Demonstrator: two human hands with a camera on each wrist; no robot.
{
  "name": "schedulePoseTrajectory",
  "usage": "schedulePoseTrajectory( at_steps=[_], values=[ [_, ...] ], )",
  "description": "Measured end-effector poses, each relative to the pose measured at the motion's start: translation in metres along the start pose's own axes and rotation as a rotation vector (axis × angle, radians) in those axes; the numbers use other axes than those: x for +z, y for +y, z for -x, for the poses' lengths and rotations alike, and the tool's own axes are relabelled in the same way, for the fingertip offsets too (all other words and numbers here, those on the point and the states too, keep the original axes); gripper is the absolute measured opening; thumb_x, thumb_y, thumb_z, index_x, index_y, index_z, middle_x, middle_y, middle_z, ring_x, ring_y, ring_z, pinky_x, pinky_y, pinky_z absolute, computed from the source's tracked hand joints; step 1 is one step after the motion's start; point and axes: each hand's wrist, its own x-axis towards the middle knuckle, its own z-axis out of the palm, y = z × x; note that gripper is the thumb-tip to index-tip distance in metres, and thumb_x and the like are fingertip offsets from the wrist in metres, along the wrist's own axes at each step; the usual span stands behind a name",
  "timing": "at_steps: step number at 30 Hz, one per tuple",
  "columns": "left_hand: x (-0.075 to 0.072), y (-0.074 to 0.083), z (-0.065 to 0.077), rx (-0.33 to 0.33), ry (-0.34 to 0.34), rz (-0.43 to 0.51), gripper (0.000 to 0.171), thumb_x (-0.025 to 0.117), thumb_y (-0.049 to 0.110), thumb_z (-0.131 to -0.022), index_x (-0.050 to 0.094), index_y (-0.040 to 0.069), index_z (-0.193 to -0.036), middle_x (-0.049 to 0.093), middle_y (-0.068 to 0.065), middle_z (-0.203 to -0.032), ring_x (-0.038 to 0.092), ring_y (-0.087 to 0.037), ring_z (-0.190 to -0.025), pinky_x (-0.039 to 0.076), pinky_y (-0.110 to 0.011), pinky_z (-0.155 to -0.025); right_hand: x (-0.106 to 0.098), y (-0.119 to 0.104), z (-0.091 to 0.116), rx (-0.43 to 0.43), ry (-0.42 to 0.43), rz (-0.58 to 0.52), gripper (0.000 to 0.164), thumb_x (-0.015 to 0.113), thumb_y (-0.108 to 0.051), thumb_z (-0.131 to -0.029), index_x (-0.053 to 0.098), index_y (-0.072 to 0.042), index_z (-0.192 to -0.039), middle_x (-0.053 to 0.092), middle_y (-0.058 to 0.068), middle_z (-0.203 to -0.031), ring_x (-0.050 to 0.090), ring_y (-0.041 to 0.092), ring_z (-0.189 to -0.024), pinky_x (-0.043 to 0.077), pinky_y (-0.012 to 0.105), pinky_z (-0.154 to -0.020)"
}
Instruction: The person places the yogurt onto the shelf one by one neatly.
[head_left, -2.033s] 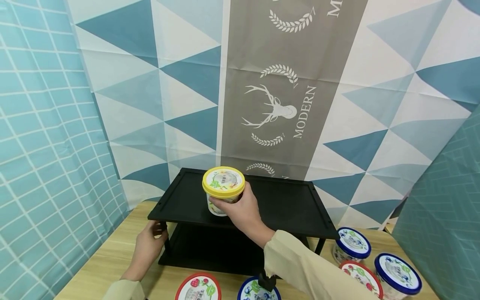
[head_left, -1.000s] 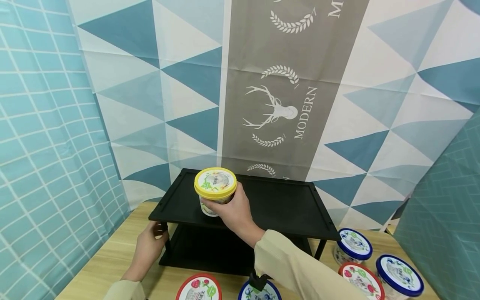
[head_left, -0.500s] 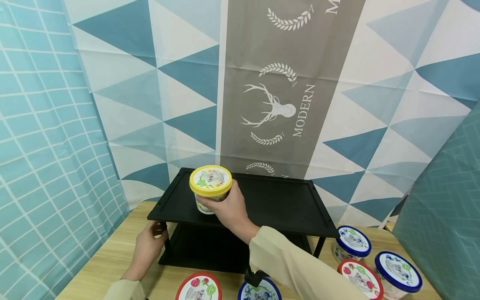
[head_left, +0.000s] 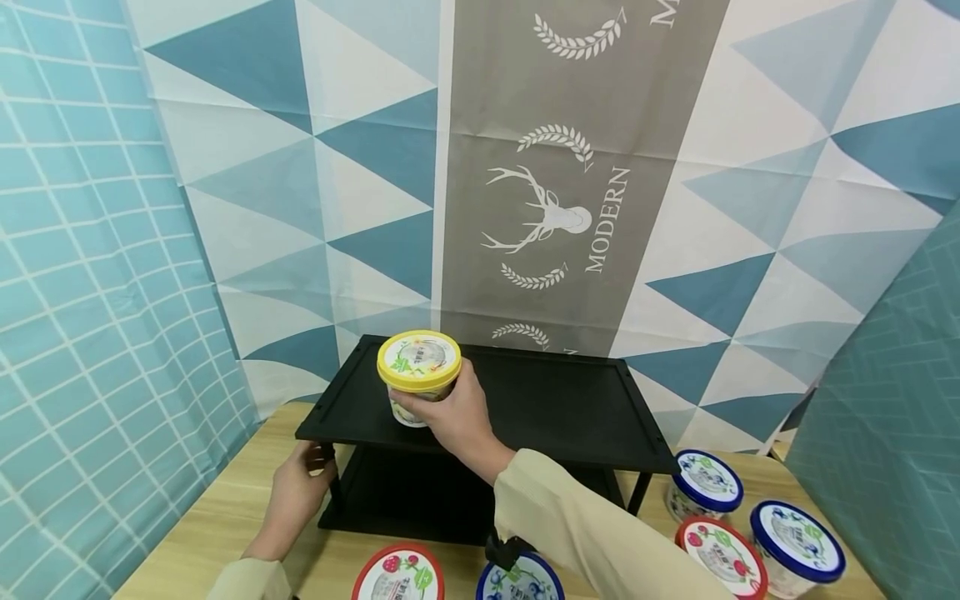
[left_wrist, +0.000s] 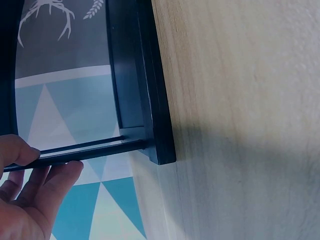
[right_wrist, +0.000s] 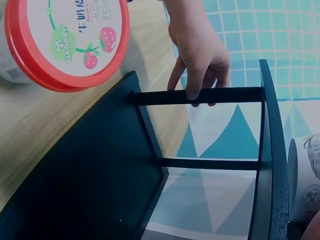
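My right hand (head_left: 465, 421) grips a white tub with a yellow lid (head_left: 418, 360), thumb at the near side below the lid. The tub stands upright at the left part of the top tier of a black two-tier shelf (head_left: 555, 408). In the right wrist view only a slice of the tub (right_wrist: 306, 185) shows at the right edge. My left hand (head_left: 296, 496) holds the shelf's front left leg. In the left wrist view its thumb and fingers pinch that thin black leg (left_wrist: 100, 152) from both sides.
On the wooden table (head_left: 202, 533), a red-lidded tub (head_left: 397, 575) and a blue-lidded tub (head_left: 520, 579) stand before the shelf. To its right are two blue-lidded tubs (head_left: 708, 481) and a red-lidded one (head_left: 722, 557). A patterned cloth (head_left: 375, 208) hangs behind.
My right hand has carried the yellow-lidded tub leftward along the shelf's top tier, with hardly any movement in the last half second. My left hand has stayed at the leg.
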Motion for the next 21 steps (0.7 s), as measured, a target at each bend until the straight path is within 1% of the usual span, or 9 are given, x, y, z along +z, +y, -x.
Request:
schedulePoseTrajectory(
  at_steps=[9,16,21],
  values=[
    [-0.0001,0.0003,-0.0007,-0.017,0.0,-0.012,0.037,0.051,0.006,-0.083,0.045,0.004,-0.119,0.057,-0.025,-0.109,0.058,-0.036,-0.097,0.051,-0.034,-0.072,0.0039,-0.0019,-0.0011,0.006,-0.007,-0.002,0.081,0.073,-0.047,-0.062,0.029,-0.027,-0.127,0.043,-0.01,-0.117,0.047,0.005,-0.107,0.046,0.026,-0.089],
    [0.0005,0.0014,-0.0015,-0.032,-0.008,-0.015,0.037,0.051,0.008,-0.085,0.044,0.005,-0.121,0.056,-0.026,-0.111,0.057,-0.037,-0.098,0.05,-0.039,-0.075,0.0039,-0.0016,-0.0028,0.009,0.004,0.004,0.082,0.073,-0.047,-0.062,0.029,-0.026,-0.127,0.043,-0.009,-0.117,0.047,0.006,-0.108,0.046,0.027,-0.09],
    [-0.0003,0.0012,-0.0001,-0.018,-0.001,-0.011,0.038,0.05,0.006,-0.084,0.044,0.004,-0.122,0.056,-0.026,-0.11,0.057,-0.037,-0.098,0.05,-0.039,-0.075,0.005,-0.0005,-0.0037,0.015,-0.003,-0.001,0.081,0.073,-0.047,-0.063,0.029,-0.026,-0.127,0.043,-0.009,-0.117,0.047,0.005,-0.108,0.046,0.027,-0.089]
  ],
)
